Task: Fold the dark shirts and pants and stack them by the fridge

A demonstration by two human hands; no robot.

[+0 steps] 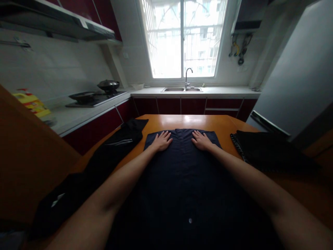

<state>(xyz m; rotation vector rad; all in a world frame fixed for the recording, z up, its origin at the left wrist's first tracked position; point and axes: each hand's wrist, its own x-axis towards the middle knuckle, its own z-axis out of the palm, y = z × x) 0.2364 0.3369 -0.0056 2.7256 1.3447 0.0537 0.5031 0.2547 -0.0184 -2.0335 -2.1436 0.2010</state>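
A dark navy garment (182,173) lies spread flat on the orange wooden table (197,122), reaching from my body to its far end near the table's middle. My left hand (161,141) rests flat on the garment's far left part, fingers stretched out. My right hand (201,140) lies flat on the far right part, fingers spread. Neither hand holds anything; both press on the cloth.
A black garment (104,159) with white marks lies along the table's left side. A folded dark cloth (265,151) sits at the right. Beyond are a counter with a sink (181,89), a stove with pans (96,95), a window and a grey fridge (293,83).
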